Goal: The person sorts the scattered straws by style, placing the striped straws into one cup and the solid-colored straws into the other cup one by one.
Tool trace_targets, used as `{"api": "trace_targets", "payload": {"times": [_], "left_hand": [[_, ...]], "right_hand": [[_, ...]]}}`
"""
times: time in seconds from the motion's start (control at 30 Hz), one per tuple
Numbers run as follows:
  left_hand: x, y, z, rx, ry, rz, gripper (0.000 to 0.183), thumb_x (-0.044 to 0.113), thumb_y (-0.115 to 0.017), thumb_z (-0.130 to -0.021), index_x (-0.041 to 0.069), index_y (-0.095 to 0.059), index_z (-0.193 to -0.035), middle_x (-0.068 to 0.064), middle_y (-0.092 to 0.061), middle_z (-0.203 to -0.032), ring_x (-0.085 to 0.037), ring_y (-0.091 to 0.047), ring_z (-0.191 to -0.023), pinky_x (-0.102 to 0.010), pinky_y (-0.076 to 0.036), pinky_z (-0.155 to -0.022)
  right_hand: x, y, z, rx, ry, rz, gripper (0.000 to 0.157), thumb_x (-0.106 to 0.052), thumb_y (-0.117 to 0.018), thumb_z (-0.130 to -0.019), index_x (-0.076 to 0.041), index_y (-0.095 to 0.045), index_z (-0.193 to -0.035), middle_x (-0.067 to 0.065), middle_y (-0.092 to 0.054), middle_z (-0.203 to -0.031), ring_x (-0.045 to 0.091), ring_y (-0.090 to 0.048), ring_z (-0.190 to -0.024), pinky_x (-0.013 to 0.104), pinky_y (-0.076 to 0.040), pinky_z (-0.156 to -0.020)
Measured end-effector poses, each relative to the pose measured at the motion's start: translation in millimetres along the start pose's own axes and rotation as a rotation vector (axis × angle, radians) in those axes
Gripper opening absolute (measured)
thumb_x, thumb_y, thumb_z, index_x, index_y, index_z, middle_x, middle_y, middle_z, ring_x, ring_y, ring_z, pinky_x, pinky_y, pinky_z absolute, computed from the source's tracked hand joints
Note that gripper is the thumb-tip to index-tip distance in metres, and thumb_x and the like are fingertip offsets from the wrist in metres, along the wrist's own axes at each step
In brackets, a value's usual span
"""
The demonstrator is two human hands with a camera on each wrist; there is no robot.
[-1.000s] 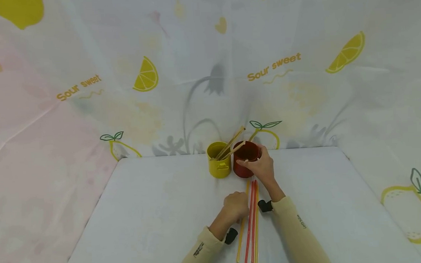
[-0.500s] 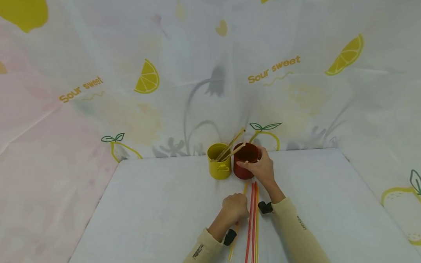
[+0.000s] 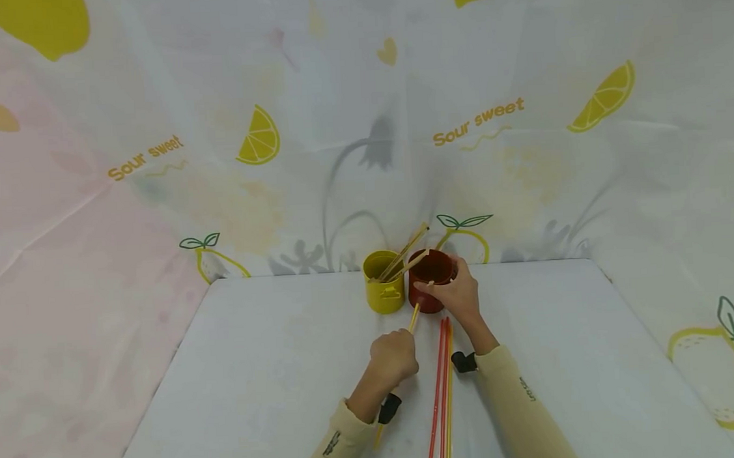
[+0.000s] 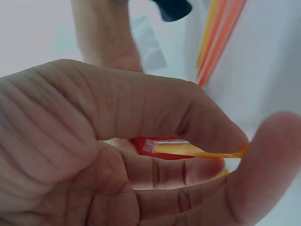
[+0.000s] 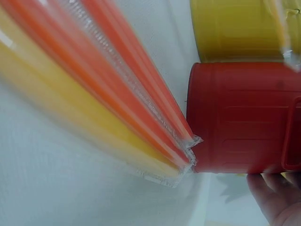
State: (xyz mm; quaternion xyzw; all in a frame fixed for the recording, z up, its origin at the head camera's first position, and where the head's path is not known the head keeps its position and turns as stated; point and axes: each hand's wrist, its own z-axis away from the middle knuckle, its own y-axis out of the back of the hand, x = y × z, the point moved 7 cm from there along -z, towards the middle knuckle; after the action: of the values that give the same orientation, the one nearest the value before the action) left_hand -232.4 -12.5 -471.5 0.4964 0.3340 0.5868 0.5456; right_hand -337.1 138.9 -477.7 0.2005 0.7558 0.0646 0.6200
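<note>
My left hand point(image 3: 394, 356) pinches a yellow-orange drinking straw point(image 3: 414, 317) in a clear wrapper. Its upper end points at the front of a small red bucket point(image 3: 427, 271). In the left wrist view the straw point(image 4: 174, 149) lies between thumb and fingers. My right hand point(image 3: 458, 290) holds the red bucket at its right side and rim; the right wrist view shows its ribbed wall point(image 5: 244, 117) and fingertips point(image 5: 263, 188) against it. A yellow bucket point(image 3: 385, 298) stands immediately left, with thin wooden sticks point(image 3: 408, 253) leaning out.
Several wrapped straws, including red straws point(image 3: 438, 397) and a yellow straw point(image 3: 450, 403), lie lengthwise on the white table point(image 3: 275, 369) between my forearms. A printed curtain point(image 3: 339, 155) hangs behind the table's back edge.
My left hand has drawn the yellow-orange straw left, away from the other straws, and its upper end has come near the red bucket. The right hand keeps its hold on the bucket.
</note>
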Motion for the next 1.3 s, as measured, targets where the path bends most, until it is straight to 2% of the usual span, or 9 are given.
{"api": "trace_targets", "payload": {"times": [0.1,0.33,0.6,0.73,0.9,1.13,1.3], "left_hand": [[-0.5,7.7,3.3,0.043,-0.007,-0.022,0.025,0.017,-0.076,-0.081,0.001,-0.057,-0.087,-0.007,-0.054,-0.069,-0.022,-0.056,-0.063,-0.036,-0.048,-0.055],[0.0,27.4,13.9,0.096,-0.012,0.028,0.027,0.017,-0.077,-0.081,0.002,-0.057,-0.091,-0.006,-0.053,-0.069,-0.022,-0.055,-0.062,-0.036,-0.047,-0.053],[3.3,53.8,23.7,0.283,-0.069,0.121,0.016,0.010,-0.070,-0.083,0.006,-0.057,-0.090,-0.003,-0.050,-0.064,-0.021,-0.054,-0.057,-0.036,-0.044,-0.049],[6.9,66.2,26.2,0.419,-0.106,0.154,0.015,0.009,-0.066,-0.085,0.006,-0.053,-0.092,0.000,-0.045,-0.059,-0.018,-0.046,-0.050,-0.032,-0.037,-0.044],[10.3,84.9,30.1,0.637,-0.151,0.156,0.015,0.009,-0.065,-0.085,0.006,-0.052,-0.091,0.001,-0.041,-0.056,-0.015,-0.040,-0.043,-0.029,-0.033,-0.039],[10.0,101.8,28.8,0.843,-0.172,0.259,0.016,0.011,-0.066,-0.086,0.005,-0.055,-0.096,-0.004,-0.055,-0.066,-0.016,-0.048,-0.045,-0.031,-0.041,-0.040],[9.9,114.1,33.7,1.071,-0.241,0.317,0.018,0.011,-0.070,-0.084,0.004,-0.061,-0.098,-0.005,-0.063,-0.074,-0.016,-0.052,-0.046,-0.031,-0.045,-0.041]], "right_hand": [[0,0.1,0,-0.001,0.001,-0.003,0.092,-0.037,-0.091,-0.068,-0.006,-0.043,-0.141,0.014,-0.057,-0.132,0.030,-0.054,-0.120,0.049,-0.046,-0.097],[1,0.1,0,-0.004,0.006,-0.007,0.094,-0.039,-0.091,-0.067,-0.006,-0.043,-0.141,0.014,-0.057,-0.132,0.030,-0.054,-0.120,0.049,-0.047,-0.096],[1,0.5,-1,0.010,0.017,-0.006,0.090,-0.036,-0.092,-0.067,-0.009,-0.045,-0.139,0.012,-0.058,-0.130,0.028,-0.055,-0.118,0.048,-0.047,-0.096],[1,-0.1,0,0.008,0.018,-0.004,0.092,-0.039,-0.092,-0.066,-0.008,-0.045,-0.139,0.012,-0.058,-0.130,0.029,-0.055,-0.118,0.049,-0.047,-0.096],[0,-0.4,1,0.008,0.017,-0.009,0.091,-0.039,-0.092,-0.067,-0.007,-0.045,-0.139,0.012,-0.058,-0.129,0.029,-0.055,-0.117,0.049,-0.048,-0.095],[0,0.1,2,0.007,0.012,-0.015,0.089,-0.036,-0.091,-0.068,-0.007,-0.045,-0.139,0.012,-0.058,-0.129,0.029,-0.055,-0.117,0.048,-0.048,-0.095],[-3,0.9,1,0.012,0.028,-0.012,0.088,-0.036,-0.091,-0.068,-0.005,-0.046,-0.138,0.014,-0.059,-0.128,0.031,-0.056,-0.115,0.049,-0.049,-0.093]]}}
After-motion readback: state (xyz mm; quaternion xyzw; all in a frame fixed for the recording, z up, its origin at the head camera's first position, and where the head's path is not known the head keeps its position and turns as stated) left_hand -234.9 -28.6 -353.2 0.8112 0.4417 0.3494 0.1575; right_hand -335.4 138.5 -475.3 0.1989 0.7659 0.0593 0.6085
